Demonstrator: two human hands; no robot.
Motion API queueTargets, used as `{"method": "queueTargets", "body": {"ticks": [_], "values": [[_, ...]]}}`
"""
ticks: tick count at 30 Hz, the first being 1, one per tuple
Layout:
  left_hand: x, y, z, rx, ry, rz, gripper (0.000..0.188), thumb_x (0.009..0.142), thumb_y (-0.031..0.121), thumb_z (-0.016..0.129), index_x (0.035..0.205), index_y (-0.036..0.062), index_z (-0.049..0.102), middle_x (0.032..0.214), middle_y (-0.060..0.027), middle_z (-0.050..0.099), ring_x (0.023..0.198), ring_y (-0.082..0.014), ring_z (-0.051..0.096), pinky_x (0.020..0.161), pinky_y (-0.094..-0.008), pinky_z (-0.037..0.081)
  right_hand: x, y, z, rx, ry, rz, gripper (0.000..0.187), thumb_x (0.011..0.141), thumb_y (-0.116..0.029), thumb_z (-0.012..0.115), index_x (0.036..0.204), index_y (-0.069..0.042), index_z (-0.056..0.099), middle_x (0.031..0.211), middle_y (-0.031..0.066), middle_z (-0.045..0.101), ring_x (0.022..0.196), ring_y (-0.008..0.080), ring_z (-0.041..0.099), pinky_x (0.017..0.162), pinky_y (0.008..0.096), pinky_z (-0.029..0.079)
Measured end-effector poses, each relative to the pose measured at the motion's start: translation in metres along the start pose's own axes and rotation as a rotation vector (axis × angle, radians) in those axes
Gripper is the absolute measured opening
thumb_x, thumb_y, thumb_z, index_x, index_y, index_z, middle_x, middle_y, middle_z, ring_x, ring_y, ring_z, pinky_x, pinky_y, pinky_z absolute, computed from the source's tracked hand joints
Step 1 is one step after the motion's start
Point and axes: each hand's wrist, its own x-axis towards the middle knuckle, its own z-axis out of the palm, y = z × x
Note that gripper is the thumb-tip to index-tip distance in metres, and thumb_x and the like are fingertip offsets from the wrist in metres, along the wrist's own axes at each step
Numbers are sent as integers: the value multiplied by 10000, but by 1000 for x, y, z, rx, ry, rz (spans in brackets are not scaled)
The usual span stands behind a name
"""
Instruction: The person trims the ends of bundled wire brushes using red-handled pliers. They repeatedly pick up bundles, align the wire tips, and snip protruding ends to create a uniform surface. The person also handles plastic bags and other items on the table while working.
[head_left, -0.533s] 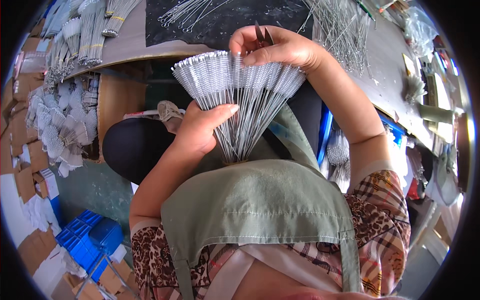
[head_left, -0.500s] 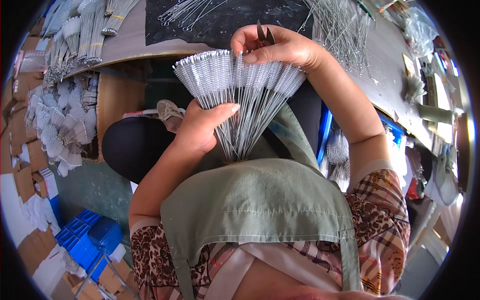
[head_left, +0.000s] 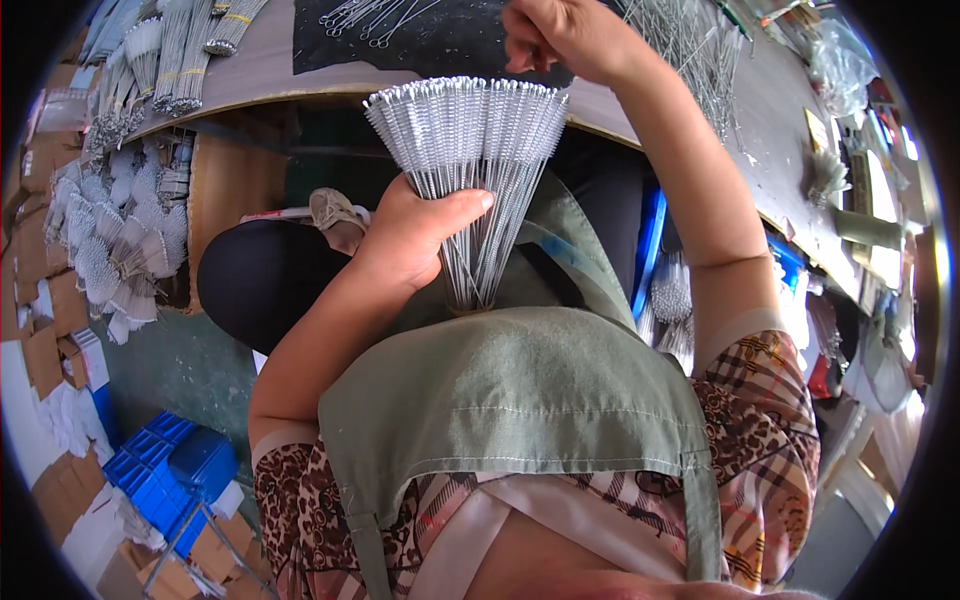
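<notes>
My left hand (head_left: 410, 230) is wrapped round a thick bundle of thin wire brushes (head_left: 470, 130), its thumb lying across the stems. White bristled ends fan upward; the twisted wire stems gather low against my green apron (head_left: 550, 390). Above and right of the bristles, over the table's near edge, is my right hand (head_left: 570, 40), apart from the bundle. Its fingers are curled in, and what they hold, if anything, is hidden.
Loose looped wires (head_left: 375, 20) lie on a black mat (head_left: 440, 50) on the table. Banded brush bundles (head_left: 185, 60) sit at the far left, more wires (head_left: 695, 60) at the right. Below left are a box of brushes (head_left: 125, 240) and a blue crate (head_left: 165, 465).
My right hand has lifted off the bristle tips, up and away over the table; the dark pointed blades in it no longer show. The brush fan has narrowed in my left hand.
</notes>
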Motion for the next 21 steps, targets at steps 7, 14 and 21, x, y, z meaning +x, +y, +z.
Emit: {"method": "queueTargets", "body": {"ticks": [7,14,21], "values": [[-1,0,-2,-11,27,-9,245,771,-26,569,1015,-35,561,945,-102,615,841,-178,608,782,-310,500,26,4,35,164,-239,107,509,879,-540,453,944,-38,510,708,11,448,640,100,438,540,241,376],[-6,-5,-20,-111,64,-50,217,763,11,618,972,-33,573,904,-90,620,786,-167,613,727,-299,512,3,29,27,-100,-355,-180,272,797,-328,676,798,-86,553,685,-45,477,686,69,464,673,199,367],[-4,-3,-22,-85,30,-77,235,771,20,617,993,-1,543,866,-79,598,760,-170,594,705,-302,494,3,30,19,141,-610,-205,132,819,-169,650,830,-56,582,737,12,573,761,104,563,764,236,431]]}}
